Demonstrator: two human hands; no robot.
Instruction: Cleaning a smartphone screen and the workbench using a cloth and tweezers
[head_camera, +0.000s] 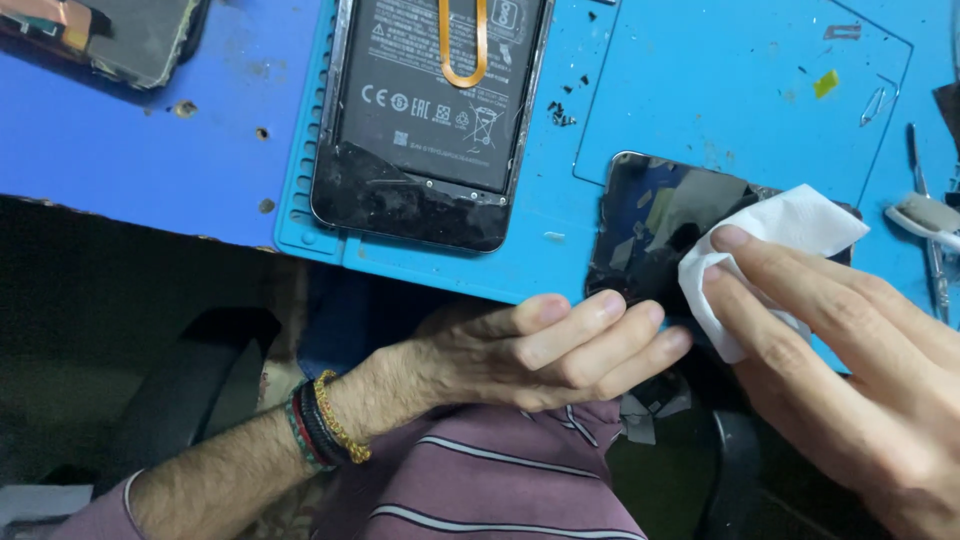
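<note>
A glossy black phone panel (655, 225) lies at the near edge of the blue work mat (560, 200). My right hand (850, 370) presses a folded white tissue (765, 250) onto the panel's right part with its fingertips. My left hand (540, 345) reaches in from below, fingers held together, its tips touching the panel's near edge. Several bracelets circle the left wrist. An opened phone (425, 120) with its black battery showing and an orange loop on top lies to the left on the mat.
Another dark phone part (120, 35) sits at the top left on the blue table. Tweezers (935, 260) and a white-handled tool (925, 215) lie at the right edge. Small black shards are scattered on the mat. My striped shirt fills the bottom.
</note>
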